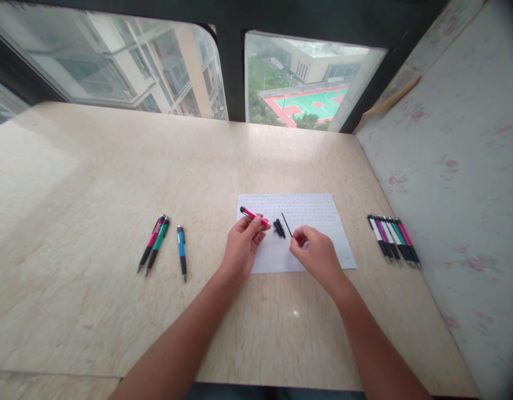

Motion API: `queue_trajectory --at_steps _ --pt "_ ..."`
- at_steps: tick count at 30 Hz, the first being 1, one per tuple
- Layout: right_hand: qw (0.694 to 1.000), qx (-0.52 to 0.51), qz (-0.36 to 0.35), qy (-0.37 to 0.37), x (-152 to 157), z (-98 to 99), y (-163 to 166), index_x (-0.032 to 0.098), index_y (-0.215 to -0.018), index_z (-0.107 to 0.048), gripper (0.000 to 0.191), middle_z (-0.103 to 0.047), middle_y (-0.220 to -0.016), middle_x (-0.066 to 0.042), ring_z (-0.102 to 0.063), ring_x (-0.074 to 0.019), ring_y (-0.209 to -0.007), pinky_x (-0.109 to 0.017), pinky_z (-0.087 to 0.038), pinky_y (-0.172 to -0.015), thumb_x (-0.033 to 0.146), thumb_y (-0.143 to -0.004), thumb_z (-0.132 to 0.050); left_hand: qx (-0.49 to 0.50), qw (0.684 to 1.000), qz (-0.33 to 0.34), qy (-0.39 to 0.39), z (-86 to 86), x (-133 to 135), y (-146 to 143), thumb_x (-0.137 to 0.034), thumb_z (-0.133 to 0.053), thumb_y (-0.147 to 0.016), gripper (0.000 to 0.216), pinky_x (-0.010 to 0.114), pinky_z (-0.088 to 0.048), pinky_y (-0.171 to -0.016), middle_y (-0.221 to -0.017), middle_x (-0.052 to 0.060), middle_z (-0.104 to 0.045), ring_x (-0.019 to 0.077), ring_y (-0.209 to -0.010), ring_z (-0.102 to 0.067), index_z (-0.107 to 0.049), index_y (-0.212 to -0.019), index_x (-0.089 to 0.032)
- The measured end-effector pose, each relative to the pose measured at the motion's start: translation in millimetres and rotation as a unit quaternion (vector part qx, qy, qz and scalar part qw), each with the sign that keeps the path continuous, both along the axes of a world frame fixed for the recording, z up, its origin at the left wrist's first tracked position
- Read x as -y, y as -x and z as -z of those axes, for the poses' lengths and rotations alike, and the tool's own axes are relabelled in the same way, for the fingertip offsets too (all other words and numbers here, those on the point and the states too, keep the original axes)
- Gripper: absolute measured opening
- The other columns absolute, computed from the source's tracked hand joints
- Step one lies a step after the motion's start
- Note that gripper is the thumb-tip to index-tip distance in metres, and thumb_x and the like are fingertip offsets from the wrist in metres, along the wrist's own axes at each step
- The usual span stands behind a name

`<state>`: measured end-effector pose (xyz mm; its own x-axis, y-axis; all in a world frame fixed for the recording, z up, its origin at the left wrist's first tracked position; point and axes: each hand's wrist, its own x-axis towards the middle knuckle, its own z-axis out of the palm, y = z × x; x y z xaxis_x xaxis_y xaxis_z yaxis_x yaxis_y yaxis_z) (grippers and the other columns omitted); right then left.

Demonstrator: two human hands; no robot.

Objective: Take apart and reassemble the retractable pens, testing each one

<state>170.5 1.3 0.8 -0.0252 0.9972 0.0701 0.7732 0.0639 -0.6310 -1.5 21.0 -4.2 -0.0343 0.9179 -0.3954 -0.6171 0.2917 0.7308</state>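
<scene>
My left hand (245, 241) is closed around a pink pen barrel (253, 214), its black end pointing up to the left. Between the thumb and fingers of my right hand (313, 249) is a thin black pen refill (286, 223), tilted with its far end up and to the left. Small black pen parts (278, 228) lie between the two hands on a white sheet of paper (323, 214), which carries faint rows of writing. Both hands are over this sheet, and the barrel and refill are apart.
To the left lie a pink pen (151, 243), a green pen (157, 247) and a blue pen (181, 253). Several pens (393, 239) sit in a row at the right, near the papered wall (460, 183). The stone-patterned counter (115, 161) runs back to windows.
</scene>
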Motion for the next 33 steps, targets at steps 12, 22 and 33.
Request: queue_trajectory --at_steps 12,22,33 --pt "0.983 -0.157 -0.043 -0.078 1 -15.0 -1 0.021 -0.087 -0.068 0.016 -0.067 -0.083 -0.002 -0.059 -0.013 -0.069 -0.026 -0.048 -0.06 0.019 -0.082 -0.053 0.059 0.997 -0.05 0.005 -1.7 -8 11 -0.022 -0.079 -0.074 0.021 0.015 -0.05 -0.064 -0.086 0.003 -0.068 0.0094 -0.079 -0.067 -0.069 -0.089 -0.013" --pt "0.995 0.049 -0.009 -0.085 -3 8.8 -6 0.017 -0.103 -0.067 0.023 -0.065 -0.082 -0.005 -0.059 -0.0177 -0.075 -0.032 -0.047 -0.074 0.021 -0.086 -0.053 0.044 0.998 -0.033 0.01 -0.3 -4 6 -0.025 -0.081 -0.072 0.024 0.015 -0.049 -0.063 -0.085 0.002 -0.067 0.0087 -0.078 -0.066 -0.069 -0.089 -0.013" --pt "0.988 0.137 0.028 -0.06 -10 19.4 -29 0.017 -0.104 -0.066 0.024 -0.065 -0.095 -0.009 -0.06 -0.0202 -0.078 -0.034 -0.046 -0.075 0.028 -0.084 -0.057 0.032 0.999 -0.017 0.013 -0.7 -2 4 -0.029 -0.082 -0.07 0.027 0.017 -0.049 -0.064 -0.082 0.003 -0.067 0.0101 -0.078 -0.066 -0.069 -0.089 -0.014"
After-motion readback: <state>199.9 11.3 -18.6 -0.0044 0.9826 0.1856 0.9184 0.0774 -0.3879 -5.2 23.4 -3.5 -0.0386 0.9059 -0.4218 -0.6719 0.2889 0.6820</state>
